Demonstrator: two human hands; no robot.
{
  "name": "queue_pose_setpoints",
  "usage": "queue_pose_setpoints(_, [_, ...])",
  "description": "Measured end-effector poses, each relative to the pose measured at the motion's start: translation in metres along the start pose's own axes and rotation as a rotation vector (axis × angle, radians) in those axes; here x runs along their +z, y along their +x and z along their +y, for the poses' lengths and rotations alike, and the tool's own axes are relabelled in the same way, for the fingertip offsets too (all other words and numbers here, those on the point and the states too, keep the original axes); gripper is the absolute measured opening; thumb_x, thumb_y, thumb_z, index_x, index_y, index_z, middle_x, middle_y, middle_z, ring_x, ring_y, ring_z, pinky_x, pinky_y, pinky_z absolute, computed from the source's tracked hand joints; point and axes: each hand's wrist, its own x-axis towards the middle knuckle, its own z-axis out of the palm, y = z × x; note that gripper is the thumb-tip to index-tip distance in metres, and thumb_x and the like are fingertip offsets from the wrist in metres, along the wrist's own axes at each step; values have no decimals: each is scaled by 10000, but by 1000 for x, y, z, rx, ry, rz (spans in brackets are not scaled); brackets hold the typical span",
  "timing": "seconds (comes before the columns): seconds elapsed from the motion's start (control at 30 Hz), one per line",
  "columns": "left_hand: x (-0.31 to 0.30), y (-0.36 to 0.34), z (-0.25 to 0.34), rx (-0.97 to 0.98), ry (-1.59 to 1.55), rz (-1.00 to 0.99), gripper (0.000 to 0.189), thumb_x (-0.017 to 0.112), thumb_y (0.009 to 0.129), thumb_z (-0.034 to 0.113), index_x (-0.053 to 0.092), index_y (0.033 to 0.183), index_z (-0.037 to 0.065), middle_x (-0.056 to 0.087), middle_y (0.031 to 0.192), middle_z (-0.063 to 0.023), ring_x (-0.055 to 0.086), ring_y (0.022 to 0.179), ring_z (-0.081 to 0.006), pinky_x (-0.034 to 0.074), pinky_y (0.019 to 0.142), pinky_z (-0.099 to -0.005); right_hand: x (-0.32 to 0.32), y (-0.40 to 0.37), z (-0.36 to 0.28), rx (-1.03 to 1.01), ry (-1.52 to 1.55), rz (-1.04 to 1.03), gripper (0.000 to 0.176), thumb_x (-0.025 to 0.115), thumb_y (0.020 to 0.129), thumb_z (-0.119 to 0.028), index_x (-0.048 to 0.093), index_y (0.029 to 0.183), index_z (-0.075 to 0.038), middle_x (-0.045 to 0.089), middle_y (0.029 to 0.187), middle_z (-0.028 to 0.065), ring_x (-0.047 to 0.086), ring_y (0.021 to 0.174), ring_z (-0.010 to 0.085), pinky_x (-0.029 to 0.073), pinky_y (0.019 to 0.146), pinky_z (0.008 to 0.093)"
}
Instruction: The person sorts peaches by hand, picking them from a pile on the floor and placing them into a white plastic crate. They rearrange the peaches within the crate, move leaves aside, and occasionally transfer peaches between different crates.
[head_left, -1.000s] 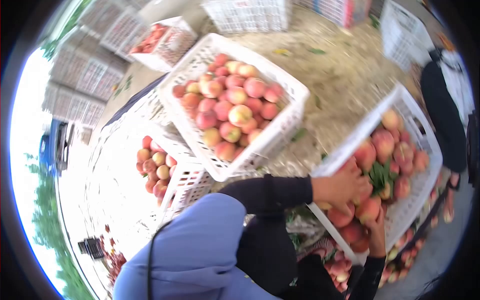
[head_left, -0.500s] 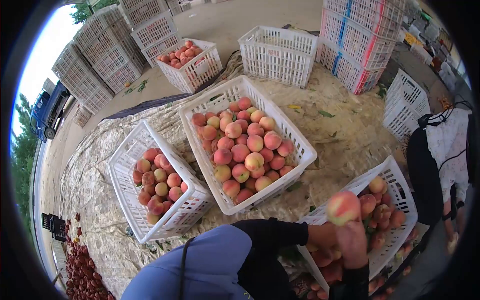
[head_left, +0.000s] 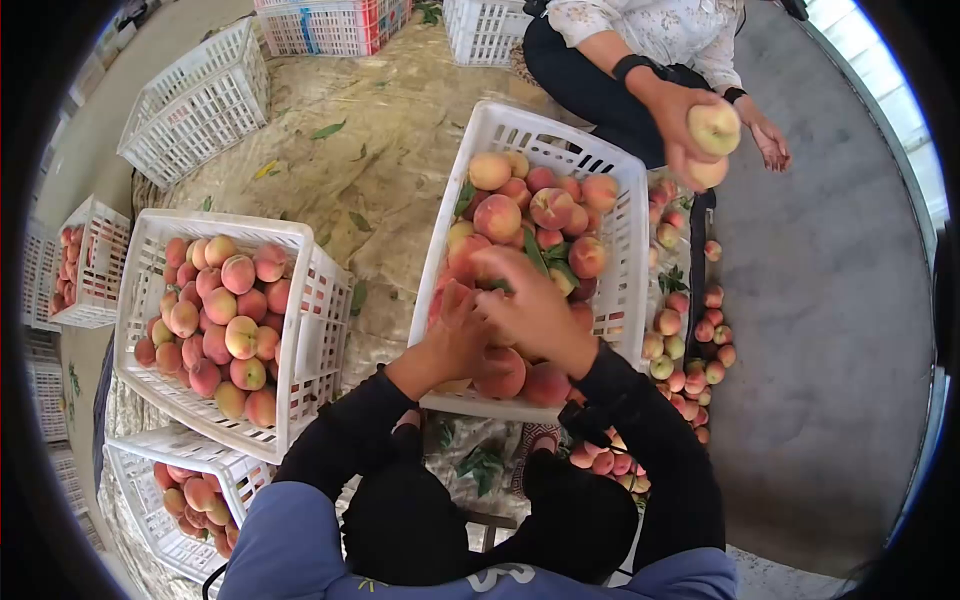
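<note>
A white crate [head_left: 636,235] full of peaches stands right in front of me, with green leaves among the fruit. Over its lower left part, my left hand [head_left: 450,335] is closed around a peach [head_left: 452,298], which is partly covered by fingers. My right hand [head_left: 535,305] crosses close beside it, over the peaches; its fingers are blurred and partly overlap the left hand, so its hold cannot be made out. Peaches [head_left: 500,372] lie just below both hands inside the crate.
Another peach-filled crate [head_left: 300,245] stands left, with a smaller load in a crate [head_left: 120,500] below it. An empty crate [head_left: 200,110] is upper left. A co-worker's hand [head_left: 680,125] holds peaches at upper right. Loose peaches [head_left: 690,350] lie right of my crate.
The view has swung right and down onto the near crate. My hands, earlier at its edge with a raised peach, are now together low over the fruit.
</note>
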Motion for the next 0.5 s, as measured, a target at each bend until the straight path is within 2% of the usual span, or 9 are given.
queue_pose_setpoints(0.03, [-8, 0, 7, -48, 226, -104, 925, 726, 715, 588, 433, 1421, 66, 477, 1414, -185, 463, 1286, -364, 208, 1085, -654, -14, 0, 34, 107, -103, 83, 524, 665, 832, -165, 519, 1324, -58, 548, 1324, 145, 555, 1200, 285, 480, 966, 377])
queue_pose_setpoints(0.07, [-9, 1, 8, -30, 260, -85, 949, 727, 698, 599, 432, 1416, 54, 494, 1397, -180, 488, 1254, -361, 216, 1077, -650, -25, 4, 67, 78, -261, 161, 540, 682, 819, -161, 517, 1327, -76, 536, 1336, 143, 549, 1189, 311, 471, 978, 389])
queue_pose_setpoints(0.1, [-9, 1, 10, -37, 254, -92, 949, 727, 698, 599, 432, 1416, 54, 494, 1397, -180, 488, 1254, -361, 216, 1077, -650, -27, 13, 76, 85, -255, 153, 540, 682, 819, -161, 517, 1327, -76, 536, 1336, 143, 549, 1189, 311, 471, 978, 389])
queue_pose_setpoints(0.17, [-12, 2, 11, -35, 269, -75, 955, 735, 687, 589, 432, 1419, 56, 496, 1395, -175, 493, 1242, -362, 227, 1075, -635, -26, 36, 93, -70, -368, 229, 584, 699, 779, -141, 493, 1324, -100, 554, 1274, 149, 504, 1230, 369, 458, 987, 428])
queue_pose_setpoints(0.2, [-13, 2, 11, -47, 271, -87, 955, 735, 687, 589, 432, 1419, 56, 496, 1395, -175, 493, 1242, -362, 227, 1075, -635, -17, 48, 105, -65, -352, 223, 584, 699, 779, -141, 493, 1324, -100, 554, 1274, 149, 504, 1230, 369, 458, 987, 428])
queue_pose_setpoints(0.27, [-15, 4, 11, -45, 208, -95, 955, 743, 676, 577, 432, 1425, 72, 497, 1395, -170, 494, 1245, -361, 230, 1083, -621, 8, 72, 126, -148, -613, 89, 656, 715, 756, -134, 471, 1365, -130, 532, 1277, 145, 524, 1176, 367, 467, 961, 448])
queue_pose_setpoints(0.37, [-17, 5, 15, -52, 240, -84, 948, 750, 670, 567, 437, 1417, 76, 497, 1395, -170, 490, 1253, -357, 232, 1092, -604, 19, 90, 144, -69, -623, 109, 674, 729, 727, -146, 469, 1349, -142, 539, 1245, 138, 528, 1162, 374, 462, 952, 462])
queue_pose_setpoints(0.5, [-14, 3, 12, -50, 267, -83, 948, 755, 665, 565, 435, 1405, 66, 503, 1391, -169, 493, 1254, -351, 233, 1102, -587, -7, 73, 115, 97, -484, 35, 670, 757, 707, -191, 482, 1314, -124, 546, 1245, 144, 528, 1168, 373, 460, 962, 452])
